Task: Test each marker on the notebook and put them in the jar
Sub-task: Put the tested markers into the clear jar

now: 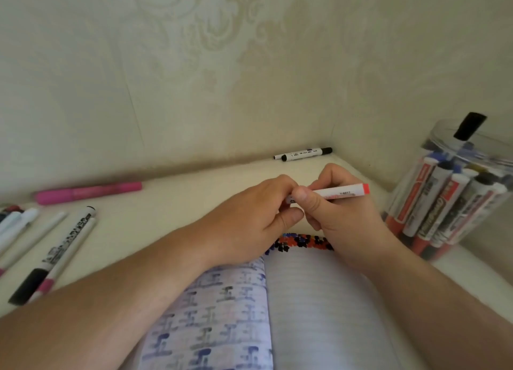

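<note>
While both our hands meet above the open notebook [319,300], we hold one red-ended marker [341,192] between them: R hand [341,217] curls round the barrel w/ thumb on top, L hand [255,206] pinches the near end, that tip hidden by fingers. Marker lies roughly level, red end pointing away to the right of the grip. Directly below the grip, a band of red, black & blue test marks [299,242] runs along the page's top edge. Right of the grip stands the clear jar [449,192], packed w/ markers. Left of the grip lie loose markers, incl. a pink marker [88,192] & a black-capped marker [55,253]. Beyond the grip, two black-ended markers [302,154] sit by the wall.
</note>
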A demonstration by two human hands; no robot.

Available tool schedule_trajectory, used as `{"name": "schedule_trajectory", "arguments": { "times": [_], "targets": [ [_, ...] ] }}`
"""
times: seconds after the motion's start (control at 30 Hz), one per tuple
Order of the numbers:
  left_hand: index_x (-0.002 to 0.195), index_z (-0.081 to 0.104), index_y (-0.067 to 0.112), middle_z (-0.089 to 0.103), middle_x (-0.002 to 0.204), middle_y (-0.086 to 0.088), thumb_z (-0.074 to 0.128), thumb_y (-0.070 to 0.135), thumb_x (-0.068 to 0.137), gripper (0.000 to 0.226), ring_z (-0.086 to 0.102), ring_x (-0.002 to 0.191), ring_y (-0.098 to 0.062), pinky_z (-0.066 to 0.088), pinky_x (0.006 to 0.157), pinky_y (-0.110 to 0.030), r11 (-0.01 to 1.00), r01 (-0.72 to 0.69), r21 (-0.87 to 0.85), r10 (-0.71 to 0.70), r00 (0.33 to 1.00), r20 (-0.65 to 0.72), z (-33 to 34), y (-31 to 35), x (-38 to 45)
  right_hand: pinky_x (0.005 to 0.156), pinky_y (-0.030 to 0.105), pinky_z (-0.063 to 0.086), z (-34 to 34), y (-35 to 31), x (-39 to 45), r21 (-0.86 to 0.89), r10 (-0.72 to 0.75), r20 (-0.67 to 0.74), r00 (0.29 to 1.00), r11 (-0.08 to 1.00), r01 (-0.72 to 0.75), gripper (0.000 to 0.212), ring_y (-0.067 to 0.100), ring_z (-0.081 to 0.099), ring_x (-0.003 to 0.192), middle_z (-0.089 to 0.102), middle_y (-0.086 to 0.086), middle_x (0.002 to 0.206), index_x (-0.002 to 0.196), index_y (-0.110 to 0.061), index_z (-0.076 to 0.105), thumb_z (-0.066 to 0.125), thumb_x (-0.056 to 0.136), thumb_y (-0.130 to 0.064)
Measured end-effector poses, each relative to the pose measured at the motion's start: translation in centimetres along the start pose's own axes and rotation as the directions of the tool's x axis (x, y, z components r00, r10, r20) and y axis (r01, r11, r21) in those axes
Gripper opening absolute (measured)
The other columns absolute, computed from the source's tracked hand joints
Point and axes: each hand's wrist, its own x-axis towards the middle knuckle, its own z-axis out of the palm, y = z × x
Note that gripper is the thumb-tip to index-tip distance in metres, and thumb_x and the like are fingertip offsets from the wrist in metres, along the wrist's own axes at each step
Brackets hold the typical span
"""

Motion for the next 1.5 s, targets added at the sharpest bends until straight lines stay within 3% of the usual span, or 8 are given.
{"name": "schedule_trajectory", "arguments": {
  "times": [0.17,0.33,0.6,0.7,0.83,1.03,1.2,1.5],
  "targets": [
    [0.103,0.036,0.040,0.057,0.065,0.011,0.024,0.069,0.095,0.032,0.057,0.061,-0.007,0.041,0.056,-0.030,0.989,-0.001,0.150,-0.005,0.999,0.040,-0.5,0.3,0.1,0.043,0.027,0.034,0.3,0.0,-0.4,-0.007,-0.016,0.084,0.996,1.000,0.017,0.041,0.021,0.043,0.047,0.051,0.013,0.054,0.074,-0.002,0.044,0.077,0.080,-0.026],
    [0.100,0.033,0.043,0.054,0.062,0.014,0.027,0.070,0.095,0.028,0.056,0.061,-0.004,0.036,0.053,-0.028,0.986,-0.007,0.169,-0.001,0.999,0.046,-0.8,0.6,0.1,0.045,0.030,0.033,-0.4,-0.2,-0.6,-0.025,-0.039,0.140,0.989,0.999,0.042,0.038,0.029,0.040,0.051,0.044,0.031,0.060,0.074,-0.003,0.046,0.076,0.085,-0.023],
    [0.117,0.040,0.053,0.064,0.067,0.009,0.035,0.071,0.097,0.027,0.060,0.061,-0.006,0.048,0.059,-0.033,0.989,0.055,0.138,-0.064,0.996,0.068,-0.9,0.4,0.4,0.047,0.043,0.032,-0.9,-0.9,-0.9,-0.035,-0.066,0.166,0.984,0.997,0.073,0.033,0.029,0.041,0.053,0.052,0.031,0.063,0.079,-0.002,0.052,0.077,0.086,-0.023],
    [0.126,0.033,0.054,0.058,0.068,0.010,0.052,0.080,0.085,0.052,0.053,0.059,-0.004,0.044,0.060,-0.033,0.983,0.134,0.121,-0.152,0.977,0.150,-1.4,-0.5,0.2,0.046,0.041,0.031,-1.5,-1.5,-0.8,-0.093,-0.066,0.077,0.995,0.993,0.073,0.028,0.027,0.043,0.054,0.056,0.013,0.060,0.078,-0.016,0.055,0.077,0.092,-0.025],
    [0.114,0.050,0.045,0.043,0.072,0.012,0.082,0.051,0.082,0.045,0.040,0.063,-0.008,0.037,0.064,-0.030,0.978,0.187,-0.088,-0.159,0.953,0.257,-2.2,-1.8,-0.4,0.050,0.032,0.031,-2.4,-2.7,-0.8,0.177,0.050,0.018,0.999,0.983,-0.052,0.014,0.023,0.047,0.057,0.052,0.009,0.067,0.075,-0.019,0.059,0.058,0.086,-0.011],
    [0.103,0.066,0.053,0.051,0.096,0.016,0.083,0.057,0.079,0.030,0.051,0.095,-0.001,0.047,0.085,-0.027,0.991,0.134,-0.017,-0.118,0.923,0.366,-1.9,-1.9,-0.7,0.047,0.029,0.040,-1.7,-1.9,-1.9,-0.231,0.186,0.146,0.972,0.961,-0.150,0.028,0.020,0.054,0.051,0.061,0.010,0.059,0.066,-0.017,0.061,0.076,0.089,-0.011],
    [0.109,0.063,0.057,0.049,0.101,0.018,0.079,0.065,0.075,0.038,0.046,0.105,0.003,0.044,0.085,-0.024,0.988,0.128,0.085,-0.151,0.919,0.365,-1.7,-1.6,-0.6,0.040,0.019,0.036,-1.1,-1.6,-2.3,-0.328,0.228,0.064,0.972,0.925,-0.195,0.027,0.011,0.047,0.042,0.059,0.004,0.052,0.065,-0.008,0.058,0.075,0.085,-0.002],
    [0.107,0.064,0.057,0.048,0.099,0.019,0.080,0.064,0.076,0.036,0.047,0.102,0.003,0.041,0.079,-0.024,0.987,0.129,0.097,-0.155,0.918,0.365,-1.7,-1.7,-0.6,0.043,0.025,0.040,-0.8,-1.1,-2.5,-0.425,0.291,-0.021,0.957,0.863,-0.272,0.030,0.019,0.056,0.044,0.065,0.016,0.054,0.060,-0.007,0.054,0.072,0.083,-0.004]
  ]
}}
